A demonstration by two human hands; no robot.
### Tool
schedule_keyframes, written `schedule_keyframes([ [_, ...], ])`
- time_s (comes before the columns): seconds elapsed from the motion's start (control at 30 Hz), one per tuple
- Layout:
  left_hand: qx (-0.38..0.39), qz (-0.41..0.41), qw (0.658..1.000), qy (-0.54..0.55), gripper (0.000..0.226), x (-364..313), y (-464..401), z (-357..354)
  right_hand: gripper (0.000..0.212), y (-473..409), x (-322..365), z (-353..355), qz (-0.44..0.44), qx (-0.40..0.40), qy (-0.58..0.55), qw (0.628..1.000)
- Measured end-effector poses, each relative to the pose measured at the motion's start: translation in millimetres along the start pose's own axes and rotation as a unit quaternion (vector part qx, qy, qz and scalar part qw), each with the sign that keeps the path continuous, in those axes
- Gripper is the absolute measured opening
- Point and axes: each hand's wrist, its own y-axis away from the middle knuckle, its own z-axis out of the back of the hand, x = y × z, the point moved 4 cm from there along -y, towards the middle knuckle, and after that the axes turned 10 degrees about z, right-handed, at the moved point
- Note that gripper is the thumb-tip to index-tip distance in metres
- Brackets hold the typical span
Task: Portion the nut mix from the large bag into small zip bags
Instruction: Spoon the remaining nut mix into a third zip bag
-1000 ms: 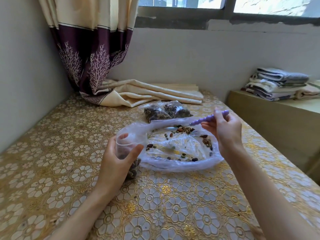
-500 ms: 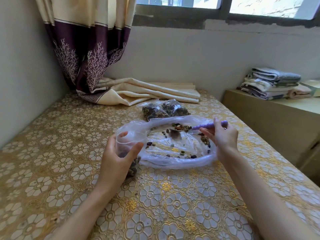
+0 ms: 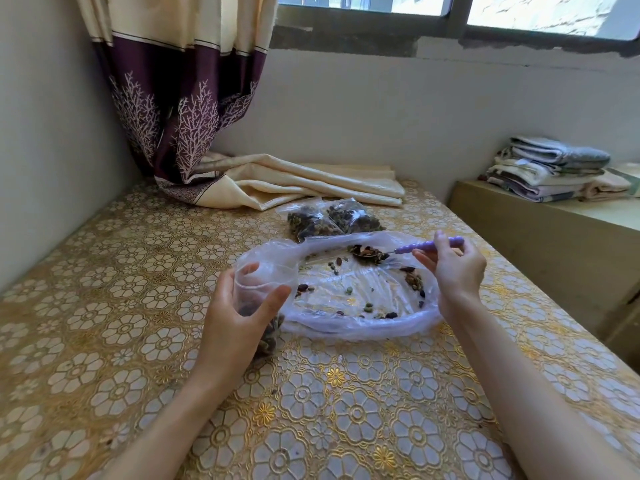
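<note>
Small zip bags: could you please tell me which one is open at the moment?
The small zip bag held in the left hand, mouth open. The two filled bags beyond the large bag lie untouched.

— What sort of place are we looking at?
— A home, a lived-in room. A curtain [image 3: 180,109] is hanging by the window [image 3: 450,12] and spilling onto the table's far left corner; a floral gold tablecloth [image 3: 104,306] is covering the table.
— Anything else?
— Folded towels [image 3: 550,169] are sitting stacked on a low cabinet [image 3: 540,244] off the table's right edge.

Curtain [image 3: 180,109] draped onto floral tablecloth [image 3: 104,306]; folded towels [image 3: 550,168] on side cabinet [image 3: 540,244].
</note>
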Motion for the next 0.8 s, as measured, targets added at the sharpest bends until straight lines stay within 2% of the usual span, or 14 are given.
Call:
schedule_keyframes([
  [0.17,0.0,-0.002,1.0,-0.002,0.059,1,-1,-1,0.014,2,-5,-4,-0.043,0.038,-0.01,0.998],
  [0.43,-0.003,-0.003,1.0,-0.01,0.056,-1,0,0,0.011,7,-4,1,-0.096,0.04,-0.055,0.993],
  [0.7,0.004,-0.005,1.0,-0.025,0.049,-2,1,-1,0.018,24,26,-4,-0.082,0.062,-0.113,0.988],
  [0.8,0.005,-0.004,1.0,-0.03,0.05,-2,1,-1,0.022,37,44,-14,-0.06,0.102,-0.142,0.983],
])
